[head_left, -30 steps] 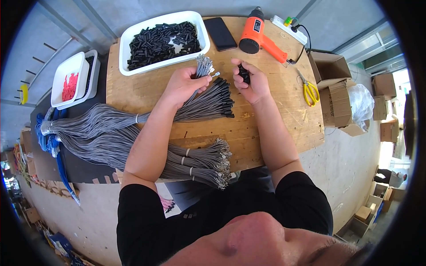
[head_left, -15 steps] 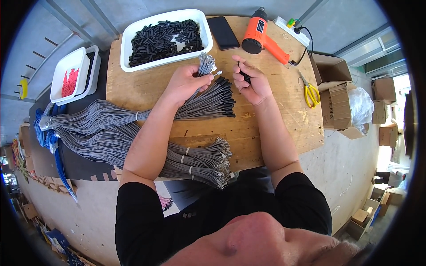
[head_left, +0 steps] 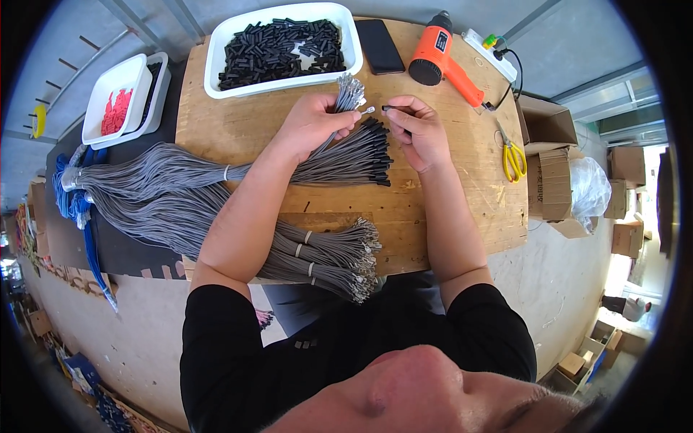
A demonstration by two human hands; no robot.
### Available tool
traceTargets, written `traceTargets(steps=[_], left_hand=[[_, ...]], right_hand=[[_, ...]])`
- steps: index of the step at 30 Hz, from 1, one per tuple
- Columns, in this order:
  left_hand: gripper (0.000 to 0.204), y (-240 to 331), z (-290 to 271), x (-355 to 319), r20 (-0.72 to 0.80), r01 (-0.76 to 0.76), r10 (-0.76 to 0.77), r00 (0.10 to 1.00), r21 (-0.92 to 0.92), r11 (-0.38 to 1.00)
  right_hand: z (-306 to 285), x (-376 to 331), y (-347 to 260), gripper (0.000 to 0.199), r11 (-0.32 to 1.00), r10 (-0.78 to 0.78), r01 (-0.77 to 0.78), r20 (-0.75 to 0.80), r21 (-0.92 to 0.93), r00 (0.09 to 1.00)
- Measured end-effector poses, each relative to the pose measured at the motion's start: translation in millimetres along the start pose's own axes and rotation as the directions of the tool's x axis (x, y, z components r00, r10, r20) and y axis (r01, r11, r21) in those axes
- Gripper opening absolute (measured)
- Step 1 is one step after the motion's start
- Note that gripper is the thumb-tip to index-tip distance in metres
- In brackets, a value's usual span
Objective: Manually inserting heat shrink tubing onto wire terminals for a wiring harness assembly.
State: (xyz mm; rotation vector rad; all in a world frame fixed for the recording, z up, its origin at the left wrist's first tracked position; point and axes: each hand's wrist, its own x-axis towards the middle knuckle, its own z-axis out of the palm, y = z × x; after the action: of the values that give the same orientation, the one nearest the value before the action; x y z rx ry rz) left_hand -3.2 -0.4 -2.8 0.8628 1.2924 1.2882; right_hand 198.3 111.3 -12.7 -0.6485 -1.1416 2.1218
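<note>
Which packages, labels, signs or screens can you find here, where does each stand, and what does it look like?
Phone: flat black rectangle with a dark screen, at the table's far edge beside the white tray.
Cardboard boxes: brown, open, right of the table.
Plastic bag: clear, crumpled, beside those boxes.

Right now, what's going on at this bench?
A person at a wooden table is working with grey wires. The left hand holds a small bunch of wires with bare metal tips pointing up. The right hand pinches a small black sleeve just beside those tips. A bundle with black-capped ends lies under the hands; a white tray of black sleeves sits behind.
</note>
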Motion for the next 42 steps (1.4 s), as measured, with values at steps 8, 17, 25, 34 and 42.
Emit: traceTargets(steps=[8, 17, 25, 34, 42], left_hand=[[0.018, -1, -2, 0, 0.012, 0.012, -0.012, 1.000, -0.004, 1.000], [0.020, 2, 1, -2, -0.004, 0.002, -0.002, 1.000, 0.044, 0.999], [0.020, 2, 0, -3, 0.016, -0.034, 0.033, 0.999, 0.072, 0.997], [0.021, 3, -1, -3, 0.029, -0.017, 0.014, 0.999, 0.100, 0.995], [0.022, -1, -2, -1, 0.031, -0.040, 0.036, 0.999, 0.131, 0.991]], right_hand=[[12, -5, 2, 0.014, 0.993, -0.063, 0.056, -0.056, -0.108, 0.996], [13, -7, 5, 0.015, 0.985, -0.115, 0.107, -0.049, -0.138, 0.992], [19, -9, 4, 0.016, 0.984, -0.115, 0.101, -0.089, -0.149, 0.989], [18, -9, 5, 0.016, 0.981, -0.132, 0.120, -0.070, -0.155, 0.989], [18, -8, 3, 0.015, 0.971, -0.139, 0.128, -0.044, -0.200, 0.989]])
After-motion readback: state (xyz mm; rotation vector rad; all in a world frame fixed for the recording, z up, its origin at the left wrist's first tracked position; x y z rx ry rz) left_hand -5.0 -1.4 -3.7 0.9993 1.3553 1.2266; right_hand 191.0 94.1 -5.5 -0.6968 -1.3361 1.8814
